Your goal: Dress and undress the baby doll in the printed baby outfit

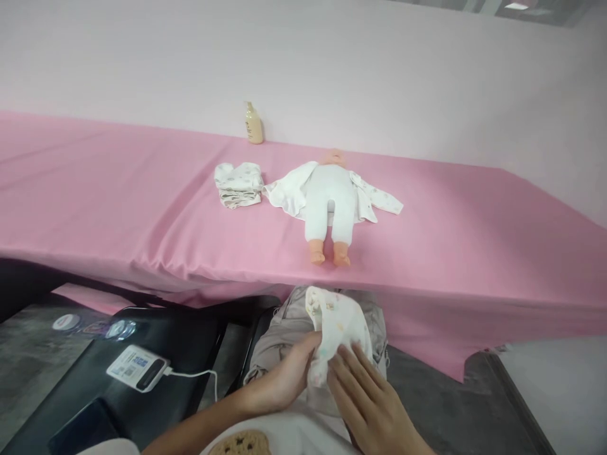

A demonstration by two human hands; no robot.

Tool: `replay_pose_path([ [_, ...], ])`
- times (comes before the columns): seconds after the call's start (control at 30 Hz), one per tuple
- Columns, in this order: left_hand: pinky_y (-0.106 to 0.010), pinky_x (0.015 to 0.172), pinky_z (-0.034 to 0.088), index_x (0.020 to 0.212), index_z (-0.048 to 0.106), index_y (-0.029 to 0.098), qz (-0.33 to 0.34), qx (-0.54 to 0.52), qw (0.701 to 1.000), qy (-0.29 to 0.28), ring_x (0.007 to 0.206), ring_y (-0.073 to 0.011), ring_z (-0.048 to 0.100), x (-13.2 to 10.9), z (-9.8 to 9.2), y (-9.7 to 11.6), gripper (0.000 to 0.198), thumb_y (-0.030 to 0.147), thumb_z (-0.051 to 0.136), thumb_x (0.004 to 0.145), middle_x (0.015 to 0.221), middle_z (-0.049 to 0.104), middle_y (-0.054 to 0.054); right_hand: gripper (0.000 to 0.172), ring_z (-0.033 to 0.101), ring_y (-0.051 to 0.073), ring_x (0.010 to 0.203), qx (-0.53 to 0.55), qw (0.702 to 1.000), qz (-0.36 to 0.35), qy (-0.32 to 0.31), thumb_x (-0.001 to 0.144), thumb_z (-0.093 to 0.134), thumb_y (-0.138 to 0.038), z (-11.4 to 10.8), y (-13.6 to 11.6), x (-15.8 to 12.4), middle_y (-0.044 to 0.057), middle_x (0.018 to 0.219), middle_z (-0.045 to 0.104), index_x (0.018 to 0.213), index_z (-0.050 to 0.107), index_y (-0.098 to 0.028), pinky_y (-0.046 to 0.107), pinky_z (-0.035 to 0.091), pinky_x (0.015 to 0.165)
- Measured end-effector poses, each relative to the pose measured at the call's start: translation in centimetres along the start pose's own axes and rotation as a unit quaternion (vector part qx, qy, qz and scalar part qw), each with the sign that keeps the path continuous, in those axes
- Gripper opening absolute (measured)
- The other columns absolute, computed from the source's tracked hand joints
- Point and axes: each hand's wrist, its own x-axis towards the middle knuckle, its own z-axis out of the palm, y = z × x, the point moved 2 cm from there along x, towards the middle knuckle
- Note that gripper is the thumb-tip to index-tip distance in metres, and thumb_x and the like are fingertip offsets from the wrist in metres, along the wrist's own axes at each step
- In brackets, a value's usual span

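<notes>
Over my lap is a small white printed baby hat, soft and partly folded. My left hand grips its left edge; most of those fingers are hidden by the fabric. Flat across its front lies my right hand, with the fingers stretched out and touching the cloth. On the table beyond, a baby doll in a white bodysuit rests on its back, feet towards me. A white patterned shirt is spread open beneath the doll, one sleeve reaching out to the right.
The table has a pink cloth. A folded stack of printed clothes sits left of the doll, with a yellowish pump bottle near the wall. At lower left, a black chair holds a cabled white device and a dark phone.
</notes>
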Motion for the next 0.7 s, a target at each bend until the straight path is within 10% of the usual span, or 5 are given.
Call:
replay_pose_path([
  [0.23, -0.035, 0.108, 0.038, 0.124, 0.059, 0.022, 0.122, 0.141, 0.982, 0.025, 0.126, -0.0268, 0.051, -3.1, -0.2, 1.0, 0.061, 0.04, 0.077, 0.069, 0.134, 0.057, -0.008, 0.022, 0.051, 0.036, 0.124, 0.019, 0.998, 0.008, 0.062, 0.085, 0.044, -0.002, 1.4, -0.5, 1.6, 0.016, 0.106, 0.067, 0.097, 0.063, -0.005, 0.062, 0.046, 0.1],
  [0.37, -0.036, 0.094, 0.051, 0.116, 0.062, 0.02, 0.148, 0.104, 0.961, 0.208, 0.113, -0.0303, 0.061, -2.5, -1.2, 2.2, 0.063, 0.046, 0.081, 0.062, 0.121, 0.065, -0.011, 0.025, 0.047, 0.032, 0.129, 0.001, 0.998, 0.015, 0.065, 0.085, 0.043, -0.001, 2.5, -0.9, 2.2, 0.015, 0.115, 0.066, 0.1, 0.062, -0.009, 0.062, 0.031, 0.112],
  [0.53, -0.035, 0.08, 0.059, 0.118, 0.061, 0.015, 0.31, 0.056, 0.905, 0.287, 0.095, -0.0274, 0.069, -2.6, -4.7, 11.6, 0.044, 0.031, 0.069, 0.077, 0.103, 0.072, -0.01, 0.03, 0.046, 0.033, 0.131, 0.029, 0.998, 0.004, 0.061, 0.081, 0.047, 0.002, 2.1, -0.2, 1.7, 0.018, 0.134, 0.053, 0.106, 0.059, -0.01, 0.066, 0.031, 0.109],
  [0.7, -0.034, 0.07, 0.06, 0.113, 0.062, 0.011, 0.282, 0.163, 0.888, 0.326, 0.082, -0.0244, 0.07, -0.9, -12.8, 21.5, 0.036, 0.021, 0.066, 0.078, 0.093, 0.072, -0.011, 0.05, 0.046, 0.037, 0.129, 0.029, 0.989, 0.082, 0.121, 0.075, 0.057, 0.006, 0.4, 2.3, 0.7, 0.023, 0.143, 0.041, 0.123, 0.05, -0.004, 0.066, 0.043, 0.1],
])
